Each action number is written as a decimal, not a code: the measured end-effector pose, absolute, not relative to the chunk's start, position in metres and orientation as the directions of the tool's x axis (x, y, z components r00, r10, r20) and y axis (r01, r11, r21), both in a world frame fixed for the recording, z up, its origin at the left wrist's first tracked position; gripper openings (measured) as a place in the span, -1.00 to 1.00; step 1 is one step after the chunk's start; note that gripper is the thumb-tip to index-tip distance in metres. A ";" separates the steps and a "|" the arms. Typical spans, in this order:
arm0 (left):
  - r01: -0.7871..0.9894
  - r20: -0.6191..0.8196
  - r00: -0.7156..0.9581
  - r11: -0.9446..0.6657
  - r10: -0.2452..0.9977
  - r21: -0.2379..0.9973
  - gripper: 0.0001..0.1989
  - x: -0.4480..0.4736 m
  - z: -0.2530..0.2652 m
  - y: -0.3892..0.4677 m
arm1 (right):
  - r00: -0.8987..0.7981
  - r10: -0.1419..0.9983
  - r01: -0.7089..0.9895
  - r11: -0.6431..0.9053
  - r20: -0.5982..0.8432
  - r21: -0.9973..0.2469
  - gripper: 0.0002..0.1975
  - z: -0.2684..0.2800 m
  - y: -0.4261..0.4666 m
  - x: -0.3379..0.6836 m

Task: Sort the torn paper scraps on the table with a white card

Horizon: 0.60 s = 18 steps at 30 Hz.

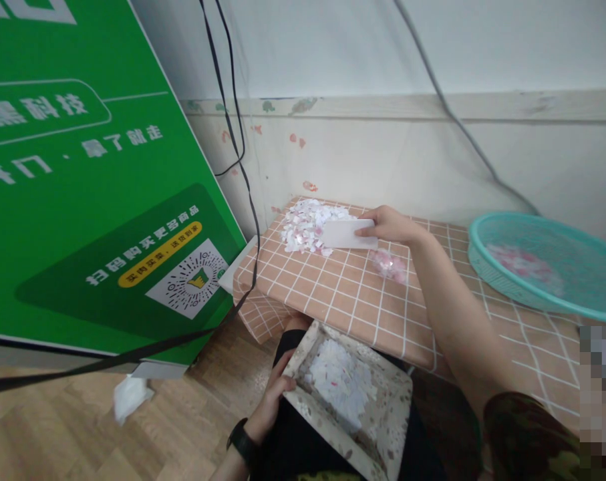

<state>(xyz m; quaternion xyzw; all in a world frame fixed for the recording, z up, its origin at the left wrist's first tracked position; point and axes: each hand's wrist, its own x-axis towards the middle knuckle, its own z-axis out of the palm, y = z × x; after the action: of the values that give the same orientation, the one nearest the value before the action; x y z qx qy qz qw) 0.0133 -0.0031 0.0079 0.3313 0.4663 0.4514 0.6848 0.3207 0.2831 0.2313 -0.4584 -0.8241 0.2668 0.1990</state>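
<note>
White, flat and oblong, a card [340,234] is pinched in the right hand [383,224], the thumb on its near face and the fingers closed about its right end. It is over the checked tablecloth [343,287], and with the card as centre of the dial, a loose heap of white and pinkish scraps [303,230] spreads at nine o'clock. The card's left end overlaps the heap; whether it touches the scraps or sits just above them, I cannot tell. At four o'clock, near the card, rests a small shiny bundle [390,264] with pink in it.

At six o'clock, below the table edge, a shallow, worn tray [333,437] leans across the person's lap, more white pieces [343,381] spread over its bottom. The left hand [277,391], at seven o'clock, grips the tray's left corner, fingers closed on the rim; a black band [241,442] circles that wrist.

Farther out at three o'clock stands a turquoise basket [488,274], pink and white contents showing through. A big green panel [72,220] with white lettering fills nine to ten o'clock, dark cords hang at ten, and a white plastic bag [131,399] lies on the wooden floor [182,427] at eight.
</note>
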 end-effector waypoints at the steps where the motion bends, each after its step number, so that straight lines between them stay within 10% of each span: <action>1: -0.310 -0.338 0.159 0.372 0.928 0.875 -0.40 0.013 0.009 -0.003 | -0.513 0.855 0.627 0.437 0.080 -0.645 -0.66 0.230 0.282 0.318; 18: -0.361 -0.300 0.163 0.340 0.940 0.868 -0.37 0.013 0.004 -0.004 | -0.625 0.764 0.590 0.328 -0.160 -0.738 -0.59 0.235 0.280 0.333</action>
<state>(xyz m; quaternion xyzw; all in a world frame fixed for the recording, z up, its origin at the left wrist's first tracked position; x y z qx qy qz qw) 0.0128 -0.0037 0.0036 0.3272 0.4423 0.4722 0.6887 0.3332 0.2796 0.2353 -0.4191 -0.8076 0.4003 0.1086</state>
